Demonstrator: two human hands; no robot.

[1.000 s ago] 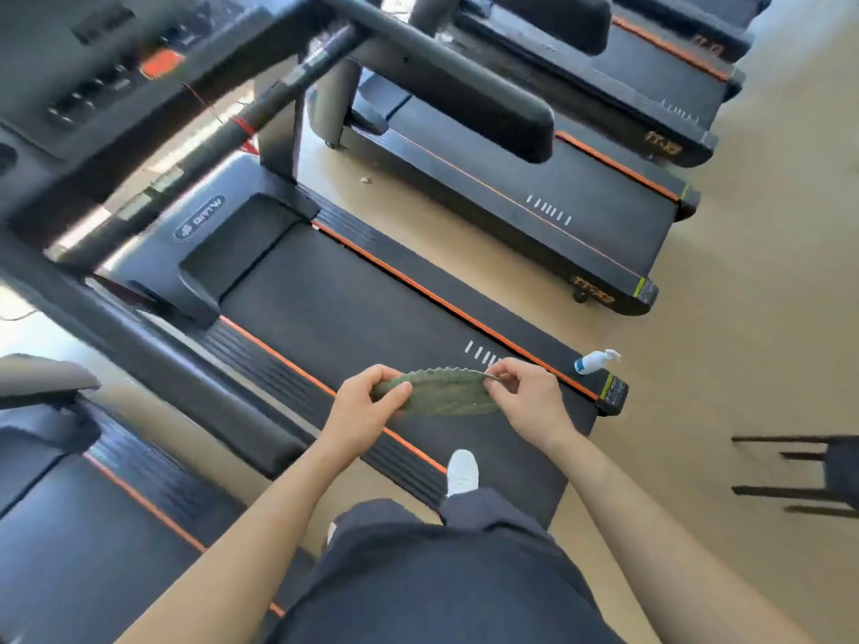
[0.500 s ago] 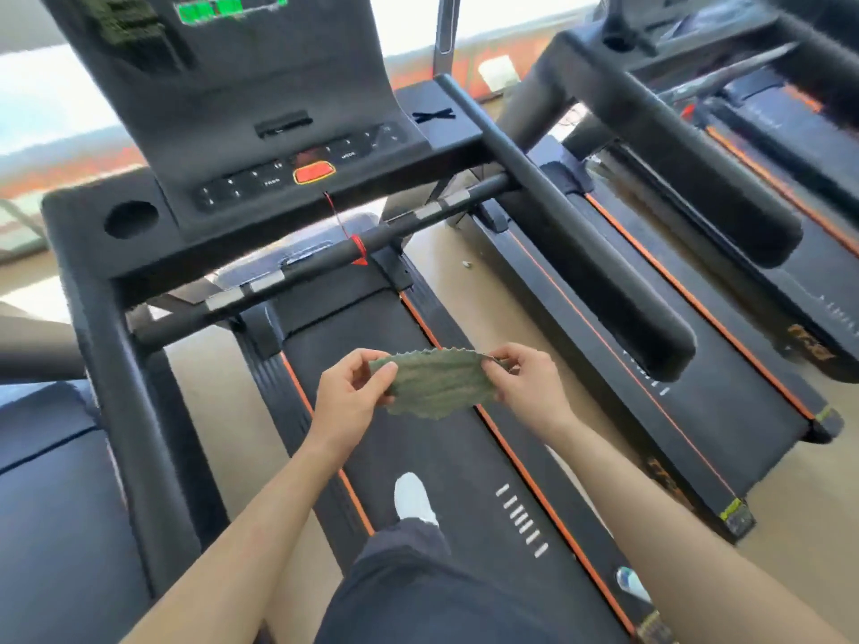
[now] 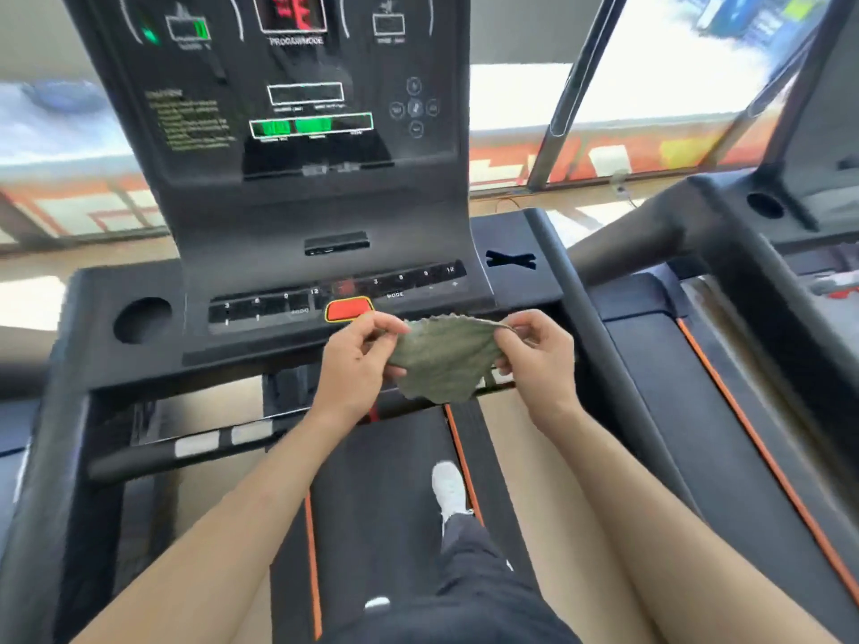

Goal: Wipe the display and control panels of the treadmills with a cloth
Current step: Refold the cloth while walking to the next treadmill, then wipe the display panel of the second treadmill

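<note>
You are holding the cloth stretched in the air between both hands; your left hand is pinching its left edge between thumb and fingertips, and your right hand is pinching the right corner the same way; the cloth is hanging just in front of the control panel and well below the display, apparently touching neither.

The display is glowing green and red, so the machine is probably powered; in pressing across the numbered keys you are risking a speed or mode command, and your shoe is standing on the belt; a sudden start there could throw you off balance.

The red button is sitting just beside your left thumb; a careless first stroke could be pushing it.

You are gripping only the edges, and a thin flat sheet is likely to slide out from under the fingers on a sloped panel and drop onto the belt; bunching it into one palm looks safer.

Whether the cloth is damp I cannot tell; if so, the slot above the keys could be taking in moisture.
</note>
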